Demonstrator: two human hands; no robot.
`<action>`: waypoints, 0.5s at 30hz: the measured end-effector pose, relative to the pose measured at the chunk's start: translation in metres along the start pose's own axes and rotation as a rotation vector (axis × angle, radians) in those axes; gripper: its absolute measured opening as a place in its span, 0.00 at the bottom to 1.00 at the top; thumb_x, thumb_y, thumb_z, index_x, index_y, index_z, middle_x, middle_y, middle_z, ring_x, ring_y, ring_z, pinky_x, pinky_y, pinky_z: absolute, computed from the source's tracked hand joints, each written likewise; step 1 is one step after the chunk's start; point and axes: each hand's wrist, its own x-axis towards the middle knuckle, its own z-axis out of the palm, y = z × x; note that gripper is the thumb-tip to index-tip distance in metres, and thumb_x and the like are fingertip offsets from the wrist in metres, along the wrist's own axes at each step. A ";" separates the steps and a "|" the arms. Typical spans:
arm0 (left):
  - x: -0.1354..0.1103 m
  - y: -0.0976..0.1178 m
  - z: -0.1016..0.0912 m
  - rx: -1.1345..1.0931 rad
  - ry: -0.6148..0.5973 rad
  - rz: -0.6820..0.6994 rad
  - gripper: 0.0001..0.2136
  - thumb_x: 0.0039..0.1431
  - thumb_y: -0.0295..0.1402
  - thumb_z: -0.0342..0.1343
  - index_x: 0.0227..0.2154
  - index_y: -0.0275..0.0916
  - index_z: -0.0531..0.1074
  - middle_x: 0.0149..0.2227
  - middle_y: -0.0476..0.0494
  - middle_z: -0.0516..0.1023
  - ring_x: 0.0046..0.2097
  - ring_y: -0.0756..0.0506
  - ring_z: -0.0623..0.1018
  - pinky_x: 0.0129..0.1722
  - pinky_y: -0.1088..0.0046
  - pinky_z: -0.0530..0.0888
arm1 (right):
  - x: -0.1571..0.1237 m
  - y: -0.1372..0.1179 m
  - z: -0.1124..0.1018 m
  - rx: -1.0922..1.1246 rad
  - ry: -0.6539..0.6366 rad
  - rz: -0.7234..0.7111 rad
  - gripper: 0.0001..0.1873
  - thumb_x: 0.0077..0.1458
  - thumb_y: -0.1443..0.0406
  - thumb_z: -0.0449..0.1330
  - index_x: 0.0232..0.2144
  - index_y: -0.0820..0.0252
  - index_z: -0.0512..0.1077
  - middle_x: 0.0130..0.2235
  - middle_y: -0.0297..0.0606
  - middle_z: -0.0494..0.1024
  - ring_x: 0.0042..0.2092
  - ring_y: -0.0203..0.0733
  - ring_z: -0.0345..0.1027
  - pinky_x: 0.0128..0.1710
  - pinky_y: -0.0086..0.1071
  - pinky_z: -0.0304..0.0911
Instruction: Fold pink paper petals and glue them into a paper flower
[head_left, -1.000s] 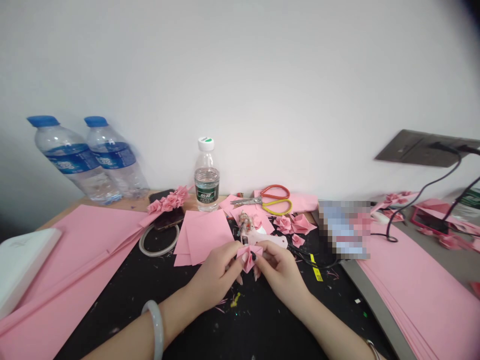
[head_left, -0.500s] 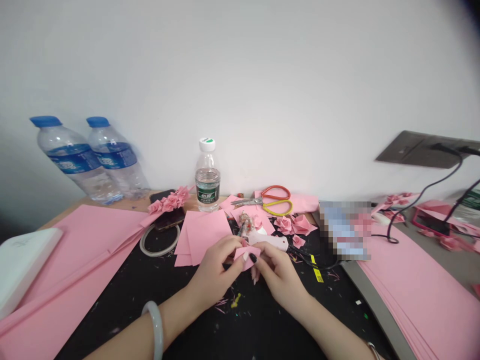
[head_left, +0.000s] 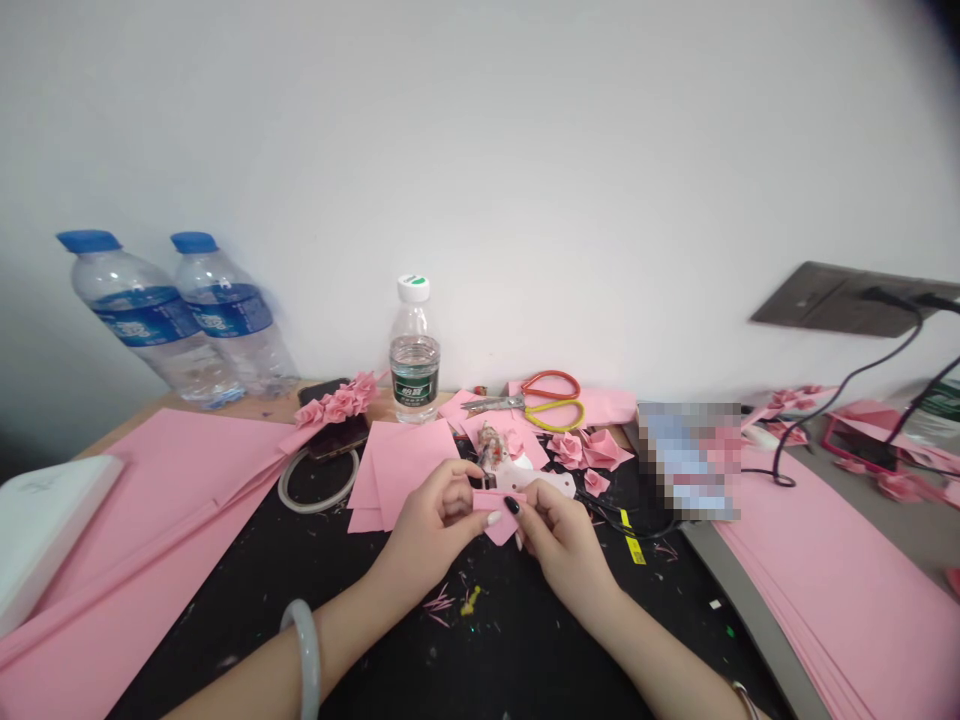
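A small folded piece of pink paper [head_left: 499, 527] is held up over the black table mat. My left hand [head_left: 439, 515] pinches its left side, thumb in front. On its right side my right hand [head_left: 555, 525] grips it, the dark-nailed thumb pressed on the front face. Just behind the hands lies a whitish glue gun [head_left: 536, 482], partly covered by my fingers. Square sheets of pink paper [head_left: 416, 465] lie to the left of it, and folded paper roses [head_left: 568, 450] to the right. Scissors [head_left: 517, 402] with red and yellow handles rest farther back.
A small water bottle [head_left: 415, 360] stands by the wall, and two large bottles [head_left: 225, 320] lean at the left. A tape roll [head_left: 285, 485] lies near a phone [head_left: 341, 440]. Large pink sheets [head_left: 847, 560] cover the right side. Cables [head_left: 832, 400] hang from the wall socket [head_left: 832, 300].
The pink paper has been turned and now shows a straight folded band along its top edge. Both hands have shifted slightly, with my left fingers drawn a little away from my right.
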 end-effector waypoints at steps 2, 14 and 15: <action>0.001 -0.001 -0.001 0.030 -0.003 -0.016 0.12 0.50 0.27 0.57 0.37 0.40 0.62 0.19 0.61 0.55 0.22 0.54 0.62 0.24 0.80 0.61 | 0.000 0.000 0.000 -0.027 -0.003 -0.004 0.18 0.60 0.58 0.50 0.20 0.57 0.58 0.18 0.29 0.62 0.20 0.33 0.52 0.20 0.27 0.49; 0.000 -0.002 0.003 -0.121 -0.153 -0.136 0.20 0.45 0.26 0.60 0.41 0.41 0.61 0.26 0.55 0.70 0.28 0.51 0.74 0.29 0.75 0.71 | 0.001 -0.005 0.000 0.017 -0.036 -0.017 0.16 0.57 0.56 0.52 0.22 0.57 0.60 0.19 0.29 0.64 0.20 0.34 0.57 0.20 0.27 0.52; -0.001 -0.001 0.004 -0.120 -0.169 -0.147 0.21 0.44 0.25 0.61 0.41 0.41 0.61 0.28 0.54 0.72 0.29 0.51 0.75 0.29 0.75 0.72 | 0.000 -0.004 0.000 0.031 -0.034 -0.008 0.16 0.57 0.55 0.52 0.22 0.57 0.60 0.18 0.28 0.63 0.20 0.34 0.57 0.20 0.27 0.52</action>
